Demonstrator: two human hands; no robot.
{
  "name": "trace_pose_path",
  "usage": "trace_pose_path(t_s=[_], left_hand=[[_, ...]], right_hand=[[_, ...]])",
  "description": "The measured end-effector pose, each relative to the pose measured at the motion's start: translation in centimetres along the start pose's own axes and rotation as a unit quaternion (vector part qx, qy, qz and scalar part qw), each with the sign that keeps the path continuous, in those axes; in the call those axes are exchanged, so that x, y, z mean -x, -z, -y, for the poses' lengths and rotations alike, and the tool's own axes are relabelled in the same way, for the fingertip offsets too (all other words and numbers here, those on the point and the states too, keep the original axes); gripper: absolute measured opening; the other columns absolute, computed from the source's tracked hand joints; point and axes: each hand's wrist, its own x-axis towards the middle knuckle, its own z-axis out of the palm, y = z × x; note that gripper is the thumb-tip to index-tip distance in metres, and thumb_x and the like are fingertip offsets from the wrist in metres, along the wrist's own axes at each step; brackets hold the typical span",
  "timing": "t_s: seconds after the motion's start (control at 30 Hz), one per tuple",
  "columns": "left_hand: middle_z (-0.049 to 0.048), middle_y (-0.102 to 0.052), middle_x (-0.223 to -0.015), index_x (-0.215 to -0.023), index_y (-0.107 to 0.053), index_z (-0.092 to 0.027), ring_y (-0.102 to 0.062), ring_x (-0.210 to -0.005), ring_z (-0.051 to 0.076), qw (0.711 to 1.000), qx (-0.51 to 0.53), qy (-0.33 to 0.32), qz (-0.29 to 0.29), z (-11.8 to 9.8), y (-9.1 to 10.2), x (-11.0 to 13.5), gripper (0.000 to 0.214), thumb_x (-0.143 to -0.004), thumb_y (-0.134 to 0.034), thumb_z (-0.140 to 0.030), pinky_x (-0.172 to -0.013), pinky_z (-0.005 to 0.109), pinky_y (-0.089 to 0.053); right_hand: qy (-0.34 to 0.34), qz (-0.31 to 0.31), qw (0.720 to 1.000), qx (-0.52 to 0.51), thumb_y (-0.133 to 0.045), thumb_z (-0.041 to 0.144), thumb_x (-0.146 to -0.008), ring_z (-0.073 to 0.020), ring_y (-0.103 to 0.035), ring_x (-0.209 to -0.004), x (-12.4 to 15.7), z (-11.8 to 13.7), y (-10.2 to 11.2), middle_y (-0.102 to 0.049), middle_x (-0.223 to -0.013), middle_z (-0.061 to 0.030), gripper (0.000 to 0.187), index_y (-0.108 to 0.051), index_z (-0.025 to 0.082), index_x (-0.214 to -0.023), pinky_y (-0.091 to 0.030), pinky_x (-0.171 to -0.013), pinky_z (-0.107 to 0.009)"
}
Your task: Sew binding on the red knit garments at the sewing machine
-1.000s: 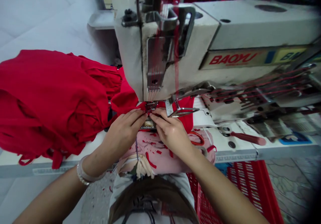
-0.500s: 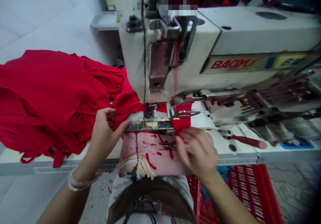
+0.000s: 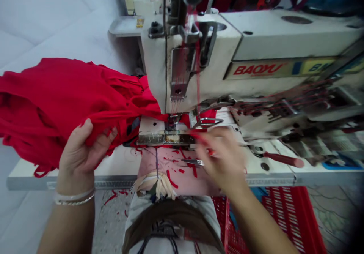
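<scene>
While red thread runs down the front of a cream BAOYU sewing machine (image 3: 256, 37), a person works at the bench (image 3: 113, 166) with a large heap of red fabric (image 3: 57, 102). The cloth is a bright, plain red knit, soft and heavily creased. It is bunched in loose folds with a thin strap or loop dangling at its lower edge. It lies piled on the left part of the bench, and one end is drawn taut to the right, where it passes under the presser foot (image 3: 172, 123).

The left hand (image 3: 81, 149), with thin bracelets (image 3: 74, 197) on the wrist, is closed around a fold at the near edge of the heap, fingers curled over the top and thumb beneath. The right hand (image 3: 224, 161) hovers just right of the needle plate, clear of the main heap. It is blurred by motion, with the fingers partly curled. Small metal snips (image 3: 195, 162) show just beside its fingertips, but whether the hand holds them cannot be told.

A pink cloth (image 3: 176, 178) strewn with red thread scraps hangs below the needle plate. A red-handled screwdriver (image 3: 281, 160) lies on the bench to the right, and a red plastic crate (image 3: 287, 216) stands below it.
</scene>
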Motion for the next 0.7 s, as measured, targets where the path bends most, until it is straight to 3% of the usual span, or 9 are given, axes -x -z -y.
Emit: trace_pose_path(t_s=[0.1, 0.17, 0.23, 0.33, 0.47, 0.5, 0.57, 0.63, 0.7], left_hand=[[-0.0133, -0.061, -0.129, -0.117, -0.058, -0.039, -0.048, -0.129, 0.014, 0.996, 0.048, -0.08, -0.001, -1.3, -2.3, -0.3, 0.029, -0.098, -0.043, -0.054, -0.08, 0.023, -0.053], [-0.0082, -0.064, -0.125, -0.119, -0.059, -0.038, -0.056, -0.12, 0.014, 0.991, 0.012, -0.13, 0.033, -1.3, -4.2, -0.3, 0.037, -0.096, -0.04, -0.06, -0.069, 0.019, -0.051], [-0.0009, -0.069, -0.111, -0.112, -0.065, -0.03, -0.064, -0.1, 0.015, 0.968, -0.077, -0.205, 0.122, -0.4, -6.1, -0.1, 0.039, -0.094, -0.048, -0.059, -0.066, 0.022, -0.051], [0.0045, -0.071, -0.099, -0.098, -0.072, -0.02, -0.064, -0.089, 0.016, 0.875, -0.259, -0.344, 0.221, 1.8, -8.2, 0.4, 0.022, -0.093, -0.059, -0.037, -0.078, 0.028, -0.052], [0.0107, -0.068, -0.108, -0.105, -0.07, -0.011, -0.062, -0.094, 0.021, 0.645, -0.539, -0.507, 0.193, 3.5, -9.0, 1.8, 0.022, -0.094, -0.051, -0.014, -0.08, 0.031, -0.052], [0.0123, -0.067, -0.11, -0.109, -0.069, -0.008, -0.061, -0.094, 0.022, 0.606, -0.576, -0.515, 0.187, 3.5, -8.9, 2.3, 0.024, -0.093, -0.052, -0.011, -0.08, 0.032, -0.052], [0.0143, -0.066, -0.114, -0.118, -0.065, -0.005, -0.061, -0.096, 0.024, 0.567, -0.624, -0.503, 0.187, 3.1, -8.7, 3.2, 0.03, -0.091, -0.053, -0.008, -0.082, 0.034, -0.053], [0.0137, -0.065, -0.114, -0.125, -0.062, -0.007, -0.061, -0.097, 0.025, 0.556, -0.655, -0.477, 0.185, 2.6, -8.6, 4.0, 0.036, -0.09, -0.054, -0.009, -0.081, 0.035, -0.054], [0.0118, -0.066, -0.112, -0.129, -0.061, -0.012, -0.061, -0.095, 0.025, 0.553, -0.674, -0.456, 0.176, 2.4, -8.7, 4.5, 0.039, -0.09, -0.056, -0.013, -0.077, 0.036, -0.054]], right_hand=[[0.184, 0.13, 0.97, 0.095, -0.055, 0.008, -0.09, -0.0204, -0.057, -0.09, -0.2, 1.1, -3.5, -0.07, -0.104, -0.0108, 0.021, -0.068, 0.012, -0.106, -0.048, -0.075, -0.033], [0.204, 0.156, 0.958, 0.13, -0.054, 0.008, -0.09, -0.023, -0.055, -0.096, 0.2, 0.9, -4.4, -0.068, -0.112, -0.0139, 0.026, -0.066, 0.007, -0.113, -0.048, -0.078, -0.035], [0.192, 0.162, 0.956, 0.149, -0.055, 0.011, -0.09, -0.0241, -0.054, -0.097, 0.6, 0.3, -4.1, -0.068, -0.113, -0.0155, 0.03, -0.064, 0.005, -0.118, -0.047, -0.079, -0.037], [0.187, 0.156, 0.956, 0.166, -0.056, 0.013, -0.09, -0.0239, -0.054, -0.092, 0.7, -0.4, -3.0, -0.069, -0.109, -0.0157, 0.023, -0.068, 0.006, -0.109, -0.047, -0.075, -0.037], [0.166, 0.131, 0.965, 0.158, -0.055, 0.012, -0.089, -0.0238, -0.056, -0.088, 0.5, -0.2, -2.9, -0.069, -0.103, -0.0163, 0.016, -0.07, 0.007, -0.092, -0.049, -0.072, -0.037], [0.141, 0.12, 0.972, 0.142, -0.054, 0.012, -0.089, -0.0238, -0.057, -0.09, 0.5, -0.1, -3.1, -0.069, -0.102, -0.0159, 0.017, -0.07, 0.008, -0.094, -0.051, -0.075, -0.037], [0.066, 0.089, 0.99, 0.087, -0.052, 0.012, -0.091, -0.0229, -0.059, -0.093, 0.5, 0.1, -3.6, -0.07, -0.102, -0.0136, 0.019, -0.068, 0.01, -0.101, -0.053, -0.081, -0.038], [0.003, 0.056, 0.998, 0.036, -0.051, 0.012, -0.092, -0.0214, -0.061, -0.094, 0.6, 0.5, -3.9, -0.07, -0.102, -0.0115, 0.022, -0.067, 0.012, -0.107, -0.054, -0.086, -0.038], [-0.001, 0.056, 0.998, 0.038, -0.052, 0.013, -0.092, -0.022, -0.06, -0.096, 0.8, 0.9, -4.1, -0.07, -0.105, -0.0117, 0.024, -0.067, 0.011, -0.11, -0.053, -0.088, -0.039]])
